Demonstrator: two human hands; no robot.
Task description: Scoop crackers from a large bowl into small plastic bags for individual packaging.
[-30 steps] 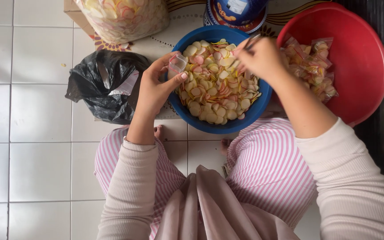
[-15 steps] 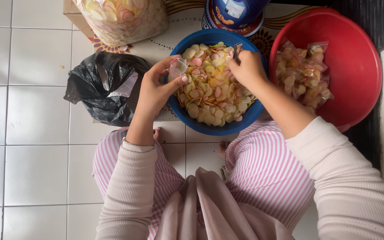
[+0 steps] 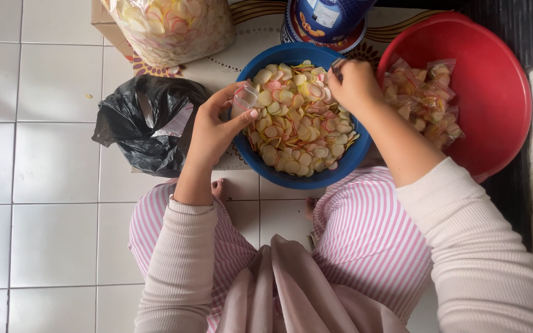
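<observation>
Over blue bowl (image 3: pixel 348 161), left hand (image 3: pixel 217 126) pinching upright bag (image 3: pixel 243 99)

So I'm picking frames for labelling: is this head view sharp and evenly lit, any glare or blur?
Head view: soft, even daylight, faint shadows; mild sheen on the black plastic bag; chips in the blue bowl crisp; right hand slightly soft; left hand sharp.

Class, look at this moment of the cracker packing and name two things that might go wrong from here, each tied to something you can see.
1. The small clear bag is pinched in the left hand right at the blue basin's rim, so crackers may miss its narrow mouth and fall onto the floor.
2. The right hand grips a thin utensil over the heaped pile; digging in might crack the thin pieces or flick some over the edge.
</observation>
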